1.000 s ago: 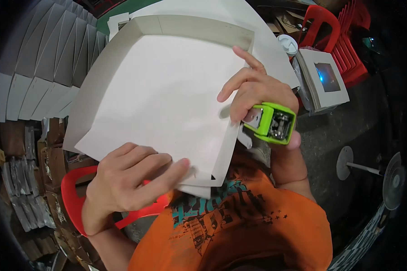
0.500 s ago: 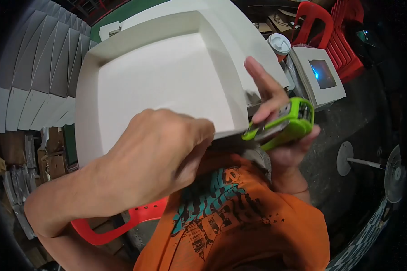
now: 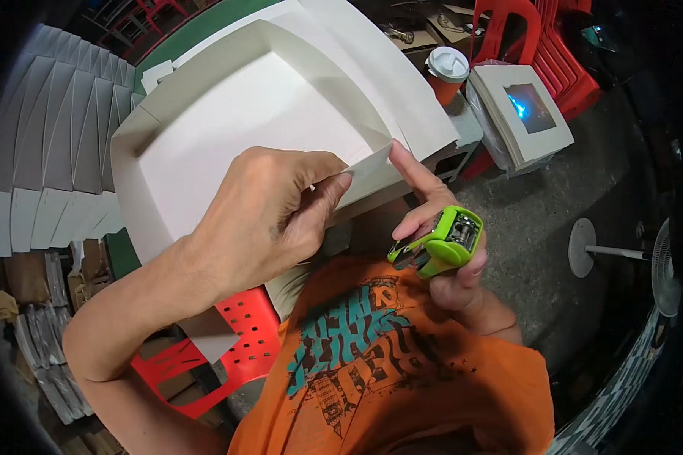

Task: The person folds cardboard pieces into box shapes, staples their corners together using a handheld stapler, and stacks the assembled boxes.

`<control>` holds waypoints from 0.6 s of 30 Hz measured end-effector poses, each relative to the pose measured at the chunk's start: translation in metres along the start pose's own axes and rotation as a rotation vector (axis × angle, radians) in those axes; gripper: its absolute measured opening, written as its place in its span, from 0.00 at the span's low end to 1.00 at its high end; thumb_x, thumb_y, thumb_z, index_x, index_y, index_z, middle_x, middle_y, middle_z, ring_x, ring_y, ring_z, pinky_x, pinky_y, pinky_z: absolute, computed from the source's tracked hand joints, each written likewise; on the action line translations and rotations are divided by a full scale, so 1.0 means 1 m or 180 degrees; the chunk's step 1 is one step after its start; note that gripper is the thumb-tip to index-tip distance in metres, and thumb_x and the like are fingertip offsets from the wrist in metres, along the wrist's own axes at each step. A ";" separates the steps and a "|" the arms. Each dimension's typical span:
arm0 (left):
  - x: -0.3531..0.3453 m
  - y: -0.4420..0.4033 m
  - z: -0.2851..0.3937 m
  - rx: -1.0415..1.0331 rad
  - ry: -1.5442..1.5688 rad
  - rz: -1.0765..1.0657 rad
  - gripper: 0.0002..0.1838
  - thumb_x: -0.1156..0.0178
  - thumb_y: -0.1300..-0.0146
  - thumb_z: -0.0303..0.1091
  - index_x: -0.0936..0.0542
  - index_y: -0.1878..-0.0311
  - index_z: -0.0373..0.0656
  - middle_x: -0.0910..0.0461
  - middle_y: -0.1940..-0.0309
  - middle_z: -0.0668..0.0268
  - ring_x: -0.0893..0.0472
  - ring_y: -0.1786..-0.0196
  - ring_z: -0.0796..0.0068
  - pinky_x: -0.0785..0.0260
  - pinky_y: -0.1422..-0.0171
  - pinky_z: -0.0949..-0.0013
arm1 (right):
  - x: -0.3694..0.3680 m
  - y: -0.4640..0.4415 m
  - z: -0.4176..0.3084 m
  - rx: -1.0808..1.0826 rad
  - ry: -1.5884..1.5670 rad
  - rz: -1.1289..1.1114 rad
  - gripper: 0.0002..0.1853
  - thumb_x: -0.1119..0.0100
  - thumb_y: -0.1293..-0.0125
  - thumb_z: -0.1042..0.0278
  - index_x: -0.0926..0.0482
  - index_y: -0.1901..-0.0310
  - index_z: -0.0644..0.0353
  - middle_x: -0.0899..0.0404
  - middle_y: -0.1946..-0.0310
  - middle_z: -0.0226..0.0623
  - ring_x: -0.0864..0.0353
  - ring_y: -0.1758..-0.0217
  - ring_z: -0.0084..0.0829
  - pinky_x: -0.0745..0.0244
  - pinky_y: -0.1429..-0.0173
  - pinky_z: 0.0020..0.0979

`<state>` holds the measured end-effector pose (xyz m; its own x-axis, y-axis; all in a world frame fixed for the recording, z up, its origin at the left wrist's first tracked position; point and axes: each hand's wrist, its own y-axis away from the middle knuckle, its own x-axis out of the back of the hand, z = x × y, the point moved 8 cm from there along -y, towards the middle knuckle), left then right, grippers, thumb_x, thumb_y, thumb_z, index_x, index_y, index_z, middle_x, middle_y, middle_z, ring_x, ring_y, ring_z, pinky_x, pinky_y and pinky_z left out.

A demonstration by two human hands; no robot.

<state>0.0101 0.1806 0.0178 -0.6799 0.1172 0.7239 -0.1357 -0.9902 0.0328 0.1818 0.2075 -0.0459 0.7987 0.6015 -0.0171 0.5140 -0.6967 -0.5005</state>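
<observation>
A shallow white cardboard box [image 3: 235,114] lies open side up on the table in front of me. My left hand [image 3: 269,197] pinches the top of its near wall close to the near right corner, thumb and fingers closed on the card. In my right hand [image 3: 432,199] is a lime green stapler [image 3: 454,241], gripped around its body, its jaw pointing left. The right forefinger stretches out and touches the box's near right corner. The stapler sits below that corner, apart from the card.
Stacked folded white boxes [image 3: 45,144] rise at the left. White card sheets [image 3: 379,68] lie under the box. An orange cup with a white lid [image 3: 448,67], a windowed box [image 3: 524,114] and red chairs [image 3: 561,61] are at the right. A fan [image 3: 664,265] stands further right.
The stapler has dropped lower and slightly left. My right forefinger has come to the box corner. My left hand now pinches the near wall, and the box has turned slightly.
</observation>
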 end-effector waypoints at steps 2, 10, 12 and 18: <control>0.001 -0.001 -0.001 -0.0010 0.0037 0.0048 0.11 0.41 0.25 0.26 0.18 0.64 0.30 0.34 0.82 0.63 0.38 0.78 0.76 0.42 0.74 0.66 | -0.001 0.001 0.002 -0.0154 -0.0142 0.0042 0.50 0.70 0.25 0.19 0.18 0.60 0.67 0.42 0.25 0.83 0.22 0.32 0.48 0.32 0.28 0.40; 0.002 -0.004 -0.003 -0.0143 0.0175 0.0154 0.12 0.41 0.23 0.27 0.18 0.63 0.29 0.37 0.80 0.68 0.40 0.74 0.85 0.43 0.74 0.68 | 0.007 -0.005 0.000 -0.0437 -0.0546 0.0385 0.52 0.80 0.26 0.16 0.21 0.60 0.64 0.34 0.28 0.77 0.34 0.21 0.57 0.52 0.16 0.52; 0.001 -0.006 -0.001 -0.0127 0.0147 0.0139 0.12 0.42 0.23 0.27 0.19 0.64 0.28 0.38 0.80 0.66 0.40 0.74 0.84 0.43 0.73 0.67 | 0.020 -0.021 -0.013 0.0053 -0.0482 0.0783 0.52 0.81 0.25 0.18 0.22 0.59 0.66 0.27 0.34 0.79 0.26 0.27 0.59 0.43 0.18 0.53; -0.002 -0.013 0.003 -0.0247 0.0089 0.0315 0.11 0.41 0.25 0.27 0.18 0.63 0.28 0.37 0.82 0.60 0.39 0.76 0.80 0.42 0.73 0.64 | 0.022 -0.058 -0.028 0.1340 -0.0450 0.1112 0.55 0.80 0.28 0.14 0.23 0.53 0.69 0.16 0.56 0.64 0.14 0.50 0.53 0.21 0.39 0.49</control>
<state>0.0155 0.1929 0.0176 -0.7125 0.0223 0.7013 -0.1216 -0.9883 -0.0921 0.1785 0.2503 0.0068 0.8344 0.4300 -0.3449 0.0343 -0.6651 -0.7460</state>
